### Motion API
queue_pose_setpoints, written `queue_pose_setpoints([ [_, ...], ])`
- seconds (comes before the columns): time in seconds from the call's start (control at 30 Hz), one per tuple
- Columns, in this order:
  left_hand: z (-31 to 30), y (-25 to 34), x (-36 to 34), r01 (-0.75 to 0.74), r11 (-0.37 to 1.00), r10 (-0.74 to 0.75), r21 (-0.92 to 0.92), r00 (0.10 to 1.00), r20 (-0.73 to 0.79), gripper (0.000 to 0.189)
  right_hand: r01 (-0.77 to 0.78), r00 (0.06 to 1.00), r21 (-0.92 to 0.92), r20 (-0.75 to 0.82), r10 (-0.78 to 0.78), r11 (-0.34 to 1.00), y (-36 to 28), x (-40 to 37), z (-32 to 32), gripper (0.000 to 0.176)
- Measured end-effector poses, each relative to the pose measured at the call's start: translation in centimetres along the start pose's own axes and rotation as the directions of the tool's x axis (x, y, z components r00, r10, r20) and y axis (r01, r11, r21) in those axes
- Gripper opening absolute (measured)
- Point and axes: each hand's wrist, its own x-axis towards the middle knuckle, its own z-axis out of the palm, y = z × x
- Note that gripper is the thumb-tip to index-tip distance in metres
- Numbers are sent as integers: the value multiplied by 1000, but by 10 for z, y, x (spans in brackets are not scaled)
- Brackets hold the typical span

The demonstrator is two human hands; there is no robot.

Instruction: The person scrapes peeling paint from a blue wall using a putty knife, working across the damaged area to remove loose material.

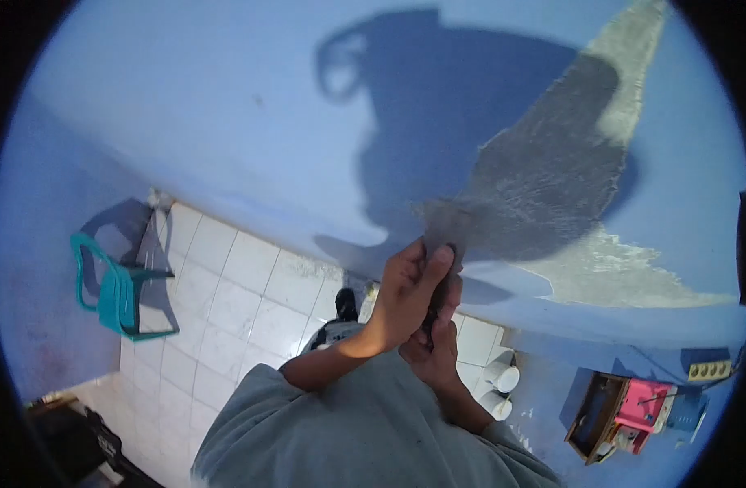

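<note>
Both hands grip a dark-handled scraper (444,226), its wide flat blade pointing up against the blue wall (251,154). My left hand (404,291) is closed around the upper part of the handle, with the thumb laid along it near the blade. Lower down, my right hand (435,351) wraps the handle's end, partly behind the left. Just right of the blade, a bare grey patch (544,175) with ragged edges shows where paint is off the wall. My shadow covers much of it, and the blade's edge is blurred.
White floor tiles (226,285) lie below, with pale debris along the wall's foot. A green plastic chair (121,293) stands at the left. At right are white buckets (501,376), a wooden box (593,415), a pink container (643,404) and a power strip (709,371).
</note>
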Motion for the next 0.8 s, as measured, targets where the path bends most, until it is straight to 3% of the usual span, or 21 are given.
queue_pose_setpoints([
  [0.07,3,3,-5,30,999,-29,26,998,-51,26,34,996,26,79,-36,999,5,-4,-1,48],
  [0.17,3,-7,-2,14,1000,-14,1,999,-41,25,58,998,52,20,-59,997,8,-1,-7,47],
  [0.27,6,-22,-10,16,999,-17,-28,999,-28,21,120,993,-60,6,-120,991,8,-12,-13,47],
  [0.33,9,-37,-21,37,998,-39,-44,999,-33,20,123,979,-408,-98,-177,905,8,-22,-17,47],
  [0.47,8,-33,-21,59,998,-57,25,996,-75,23,163,977,-280,-87,-194,946,6,-20,-10,46],
  [0.53,-1,-13,-6,42,999,-43,-15,995,-93,23,-55,998,4,-27,55,998,-5,-4,2,44],
  [0.57,-5,-4,-1,30,998,-35,-48,994,-106,23,-67,998,67,-16,68,995,6,-2,5,47],
  [0.67,-4,2,-4,64,995,-75,-82,986,-147,23,-44,988,-73,-149,33,996,3,-1,22,48],
  [0.7,-4,0,-4,44,992,-57,-115,991,-117,24,-50,998,-39,-47,49,998,3,-3,11,48],
  [0.8,4,-4,-9,59,996,-63,-61,995,-73,25,15,1000,-72,-18,-17,997,7,-10,-3,47],
])
